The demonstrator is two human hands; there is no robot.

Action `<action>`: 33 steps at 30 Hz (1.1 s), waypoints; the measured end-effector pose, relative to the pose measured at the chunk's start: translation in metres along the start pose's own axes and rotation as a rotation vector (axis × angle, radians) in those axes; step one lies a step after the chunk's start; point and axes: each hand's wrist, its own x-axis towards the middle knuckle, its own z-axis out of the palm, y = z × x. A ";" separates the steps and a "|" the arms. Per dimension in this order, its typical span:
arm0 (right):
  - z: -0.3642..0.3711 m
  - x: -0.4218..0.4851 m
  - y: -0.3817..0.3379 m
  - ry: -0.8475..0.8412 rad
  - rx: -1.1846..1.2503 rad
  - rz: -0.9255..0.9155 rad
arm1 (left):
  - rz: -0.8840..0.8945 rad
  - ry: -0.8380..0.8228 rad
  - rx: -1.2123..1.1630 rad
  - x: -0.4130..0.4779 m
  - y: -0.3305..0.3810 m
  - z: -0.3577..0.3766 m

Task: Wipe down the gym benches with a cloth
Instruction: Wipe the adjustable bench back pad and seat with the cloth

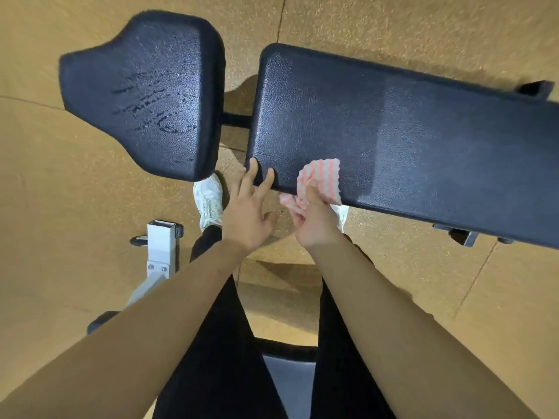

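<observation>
Nearest, a white shoe (pixel 208 201) is seen on the tan speckled rubber floor (pixel 60 207). Just beyond, the left hand (pixel 248 208) is laid, fingers straight and spread, on the near left corner of the long black textured bench pad (pixel 393 131), while the crumpled pink-and-white striped cloth (pixel 322 176) is clamped in the curled fingers of the right hand (pixel 314 222) and pressed on that pad's near edge. Farther left, the shorter black seat pad (pixel 142 95) is marked with damp-looking streaks and is judged already wiped; the long pad is judged barely begun.

seat pad (pixel 145 95) left of back pad (pixel 408 140), cloth (pixel 322 179) on back pad
</observation>
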 end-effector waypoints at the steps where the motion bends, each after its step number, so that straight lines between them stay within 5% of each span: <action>1: 0.005 0.002 0.005 0.003 0.016 -0.008 | 0.019 -0.015 -0.036 -0.001 -0.006 -0.002; 7: 0.052 -0.003 0.035 0.103 0.029 -0.050 | 0.112 -0.058 -0.262 -0.004 -0.064 -0.032; 17: 0.116 -0.001 0.078 0.119 -0.179 -0.190 | 0.090 0.226 -0.118 -0.001 -0.184 -0.115; 21: 0.151 -0.030 0.083 0.040 -0.176 -0.147 | 0.068 0.172 0.059 0.006 -0.212 -0.132; 28: 0.205 -0.071 0.064 -0.249 -1.591 -1.316 | 0.126 0.138 0.030 0.003 -0.227 -0.128; 30: 0.217 -0.053 0.056 -0.333 -1.865 -1.429 | 0.102 0.179 -0.097 0.003 -0.229 -0.128; 33: 0.229 -0.046 0.045 -0.312 -1.740 -1.425 | 0.053 0.320 -0.229 0.001 -0.228 -0.133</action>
